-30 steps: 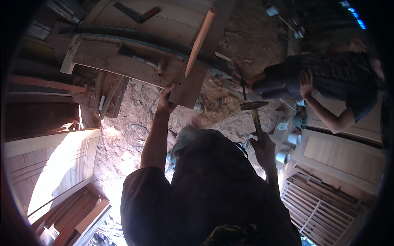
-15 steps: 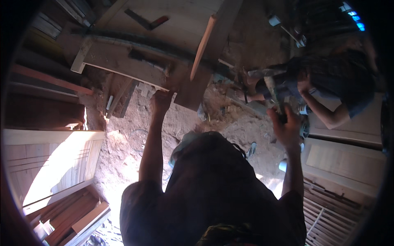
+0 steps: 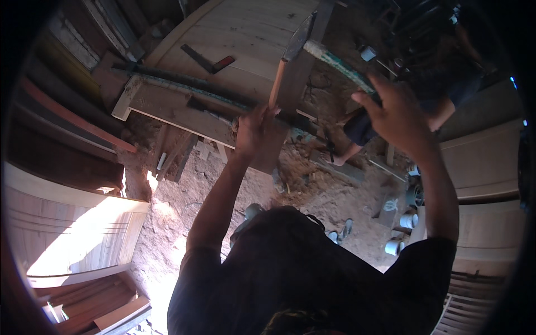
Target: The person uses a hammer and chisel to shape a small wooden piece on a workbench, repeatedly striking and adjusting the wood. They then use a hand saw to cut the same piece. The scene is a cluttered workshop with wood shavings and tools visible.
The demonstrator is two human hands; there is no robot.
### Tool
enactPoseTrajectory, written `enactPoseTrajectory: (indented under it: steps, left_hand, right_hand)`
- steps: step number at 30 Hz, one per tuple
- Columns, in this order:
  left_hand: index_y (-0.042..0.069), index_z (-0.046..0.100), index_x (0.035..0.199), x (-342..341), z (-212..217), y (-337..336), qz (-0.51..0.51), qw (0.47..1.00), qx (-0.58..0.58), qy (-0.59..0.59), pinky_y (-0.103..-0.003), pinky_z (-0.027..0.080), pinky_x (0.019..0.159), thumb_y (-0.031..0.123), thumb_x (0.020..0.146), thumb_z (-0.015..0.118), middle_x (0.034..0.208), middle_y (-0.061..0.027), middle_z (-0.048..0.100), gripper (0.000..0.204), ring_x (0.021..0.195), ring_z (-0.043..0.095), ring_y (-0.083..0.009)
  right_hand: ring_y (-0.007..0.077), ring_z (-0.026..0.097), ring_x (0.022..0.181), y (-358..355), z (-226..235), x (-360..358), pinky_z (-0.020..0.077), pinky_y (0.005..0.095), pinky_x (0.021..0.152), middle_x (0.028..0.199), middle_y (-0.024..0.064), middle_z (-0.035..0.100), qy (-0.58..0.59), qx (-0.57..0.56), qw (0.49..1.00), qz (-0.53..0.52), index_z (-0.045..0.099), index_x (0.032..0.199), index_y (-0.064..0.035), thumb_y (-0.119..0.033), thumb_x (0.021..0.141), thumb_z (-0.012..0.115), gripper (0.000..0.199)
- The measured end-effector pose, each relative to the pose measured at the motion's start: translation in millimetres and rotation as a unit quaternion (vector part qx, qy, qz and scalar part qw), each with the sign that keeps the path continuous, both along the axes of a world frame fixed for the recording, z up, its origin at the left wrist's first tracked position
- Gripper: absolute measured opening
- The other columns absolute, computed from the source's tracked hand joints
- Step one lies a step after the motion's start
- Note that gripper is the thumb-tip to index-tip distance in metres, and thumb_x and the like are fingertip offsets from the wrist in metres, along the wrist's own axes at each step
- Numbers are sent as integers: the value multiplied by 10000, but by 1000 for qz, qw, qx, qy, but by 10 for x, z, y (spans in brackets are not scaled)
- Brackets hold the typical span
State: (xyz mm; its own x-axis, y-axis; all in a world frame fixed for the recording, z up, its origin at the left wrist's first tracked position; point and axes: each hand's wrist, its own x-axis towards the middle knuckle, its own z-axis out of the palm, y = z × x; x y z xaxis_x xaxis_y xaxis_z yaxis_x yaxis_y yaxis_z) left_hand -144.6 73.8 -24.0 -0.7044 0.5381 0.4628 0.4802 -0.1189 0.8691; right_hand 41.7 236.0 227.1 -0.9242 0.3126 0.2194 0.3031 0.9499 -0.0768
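Note:
My left hand (image 3: 254, 129) is closed round the near end of a wooden-handled tool (image 3: 277, 82), whose far part is dark and flat like metal. It is held over a board at the near edge of a large wooden panel (image 3: 240, 33). My right hand (image 3: 399, 114), raised to the right, grips a green-painted stick-like tool (image 3: 343, 68) with a pale end. That pale end points toward the dark part of the left tool; whether they touch I cannot tell. A try square (image 3: 215, 62) lies on the panel, and a dark hand tool (image 3: 209, 113) rests left of my left hand.
A long clamp bar (image 3: 184, 86) crosses the panel's near side. Another person's leg (image 3: 349, 151) is at the right. White cups (image 3: 408, 220) and sandals (image 3: 341, 230) are on the dirt floor. Wooden panels (image 3: 72, 226) stand left, with more at right.
My left hand has moved right and away from the board's edge, onto the wooden-handled tool, which is now lifted and turned. My right hand has risen forward with the green tool, bringing it nearer.

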Motion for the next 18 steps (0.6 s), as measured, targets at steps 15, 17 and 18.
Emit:
enactPoseTrajectory:
  steps: [15,17,18]
  left_hand:
    - [28,713,1156,-66,-225,87,-98,980,72,-158,-303,567,735,190,996,708,906,-86,746,228,833,699,-114]
    - [39,716,1167,-97,-345,45,-23,1000,11,-8,-310,564,752,204,987,729,956,-72,754,244,876,704,-124]
    - [28,707,1180,-68,-455,-31,-48,993,28,-104,-314,552,784,215,991,726,1024,-75,744,266,928,694,-137]
  right_hand:
    - [320,712,786,6,-192,491,532,452,699,854,180,701,-109,-21,993,-41,643,1166,-37,-211,978,687,260]
    - [213,727,869,204,-281,658,536,369,708,950,98,747,-46,-75,995,-58,689,1126,-46,-209,970,715,227]
    - [196,701,787,220,-421,744,513,361,661,875,94,721,-11,-111,990,-88,677,1118,-49,-208,982,702,211]
